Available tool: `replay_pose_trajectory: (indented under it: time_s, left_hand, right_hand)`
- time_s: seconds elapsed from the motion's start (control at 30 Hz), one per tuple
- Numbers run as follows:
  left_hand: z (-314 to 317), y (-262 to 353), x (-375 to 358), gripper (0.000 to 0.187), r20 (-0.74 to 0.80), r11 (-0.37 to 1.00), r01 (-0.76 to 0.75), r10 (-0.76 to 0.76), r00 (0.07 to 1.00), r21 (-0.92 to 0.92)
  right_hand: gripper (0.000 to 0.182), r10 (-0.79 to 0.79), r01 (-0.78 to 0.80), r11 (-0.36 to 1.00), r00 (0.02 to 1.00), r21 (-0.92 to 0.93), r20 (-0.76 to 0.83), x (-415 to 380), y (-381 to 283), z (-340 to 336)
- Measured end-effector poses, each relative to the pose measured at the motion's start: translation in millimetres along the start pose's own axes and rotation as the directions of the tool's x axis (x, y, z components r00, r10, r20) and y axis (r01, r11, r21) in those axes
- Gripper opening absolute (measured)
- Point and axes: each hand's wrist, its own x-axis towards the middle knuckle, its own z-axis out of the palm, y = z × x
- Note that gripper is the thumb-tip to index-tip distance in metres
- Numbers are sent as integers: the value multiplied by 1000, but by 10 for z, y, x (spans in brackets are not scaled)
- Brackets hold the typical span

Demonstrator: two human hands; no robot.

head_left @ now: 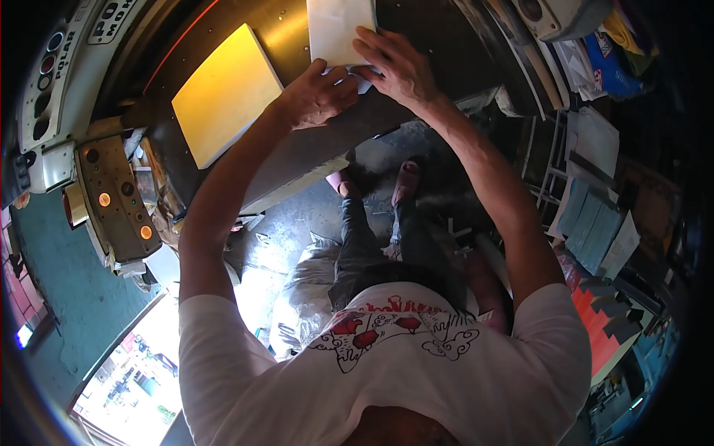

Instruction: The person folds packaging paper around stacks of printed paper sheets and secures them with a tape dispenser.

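A white paper stack (338, 33) lies on the dark machine table at the top of the head view, its far end cut off by the frame. My left hand (320, 97) is closed, with curled fingers at the near left corner of the stack. My right hand (398, 68) grips the near right corner, fingers over the top and thumb by the edge. A small white flap of paper (364, 85) shows under the right thumb. Left of my hands, a second paper stack (227, 93), lit yellow, lies apart on the table.
The machine's control panel (52, 82) and a box with lit buttons (115, 197) stand at the left. The table's near edge (297, 178) runs before my legs. Clear plastic bags (305, 286) lie by my feet. Paper piles (591, 223) crowd the right side.
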Motion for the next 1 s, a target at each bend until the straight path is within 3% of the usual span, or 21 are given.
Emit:
replay_pose_trajectory:
  time_s: [0.1,0.3,0.5,0.6,0.8,1.0]
  left_hand:
    - [-36,-1,4,24,50,1000,-25,26,998,-7]
    - [-114,28,89,22,105,1000,-16,17,994,-9]
    - [-79,28,91,18,42,1000,15,-15,999,-2]
    - [-13,107,104,18,62,995,80,-84,995,55]
    - [95,221,79,15,-112,976,211,-204,973,50]
    - [126,339,24,15,-173,932,351,-361,917,-86]
  right_hand:
    - [63,-1,1,1000,1000,10,1,8,-8,28]
    - [63,-4,4,1000,1000,-6,16,12,-14,-6]
    - [61,4,-5,1000,1000,16,25,4,-4,13]
    - [61,-1,1,1000,1000,11,16,8,-9,20]
    - [60,-19,18,1000,1000,-20,-7,6,-3,8]
    - [57,0,0,1000,1000,-6,5,17,-25,-7]
